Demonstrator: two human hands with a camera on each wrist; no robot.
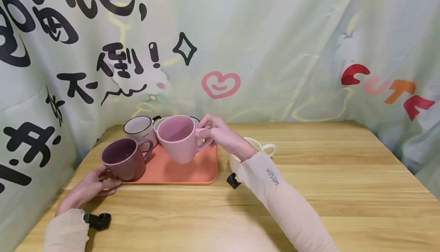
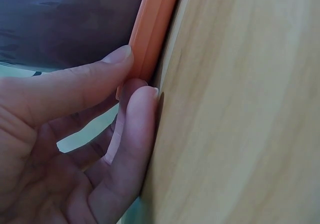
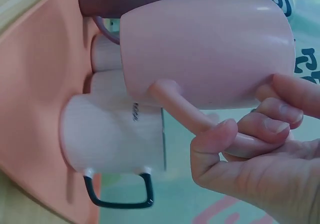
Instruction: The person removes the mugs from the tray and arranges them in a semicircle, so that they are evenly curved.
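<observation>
My right hand (image 1: pixel 220 131) grips the handle of a pink mug (image 1: pixel 177 145), which hangs upright above an orange tray (image 1: pixel 206 172). The right wrist view shows the fingers wrapped about that handle, with the pink mug (image 3: pixel 210 49) apart from the tray. My left hand (image 1: pixel 90 185) pinches the tray's near left corner; in the left wrist view the thumb lies on the tray rim (image 2: pixel 152 29) and the fingers bend against its outer side. Close by the left hand, a dark purple mug (image 1: pixel 128 168) stands on the tray.
A white mug with a black rim (image 1: pixel 139 128) stands at the tray's back left. Another white mug with a black handle (image 3: pixel 115 134) is on the tray, mostly hidden by the pink mug in the head view. A cream mug (image 1: pixel 235 164) sits right of the tray, partly behind the right forearm.
</observation>
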